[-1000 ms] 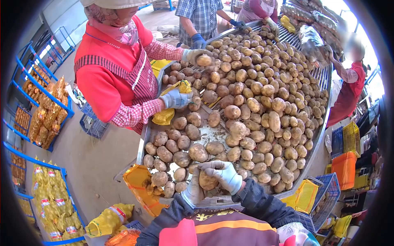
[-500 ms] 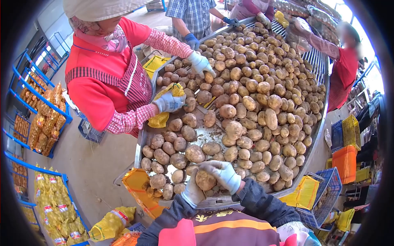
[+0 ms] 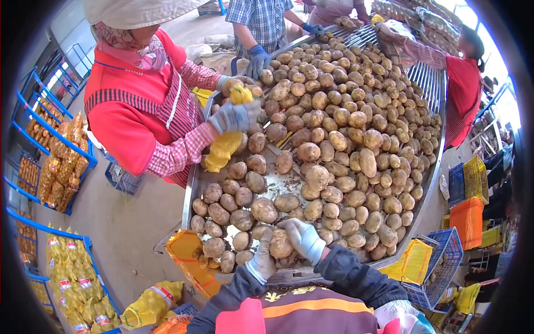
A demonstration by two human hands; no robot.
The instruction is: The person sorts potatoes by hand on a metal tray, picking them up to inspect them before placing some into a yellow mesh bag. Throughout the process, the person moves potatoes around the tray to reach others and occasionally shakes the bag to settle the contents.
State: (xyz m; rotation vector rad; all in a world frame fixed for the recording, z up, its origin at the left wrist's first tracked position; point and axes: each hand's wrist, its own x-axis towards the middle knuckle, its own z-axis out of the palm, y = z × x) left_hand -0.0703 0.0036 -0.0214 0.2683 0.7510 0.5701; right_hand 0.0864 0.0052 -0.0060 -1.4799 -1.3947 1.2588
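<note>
Near the front edge of the sorting table, a large brown potato is gripped between my two gloved hands. My left hand closes on its left side, with the thumb up along it. From the right, my right hand curls its fingers over the potato; part of its surface is hidden by the glove. Loose potatoes lie just beyond my hands, on the metal tabletop.
A large potato heap covers the table's middle and right. A co-worker's glove holds a yellow mesh bag at left. An orange chute sits by the front left corner, a blue crate at right.
My hands and the potato have shifted only slightly to the right. The co-worker at left has drawn one hand back from the heap to the yellow mesh bag, which is lifted a little.
</note>
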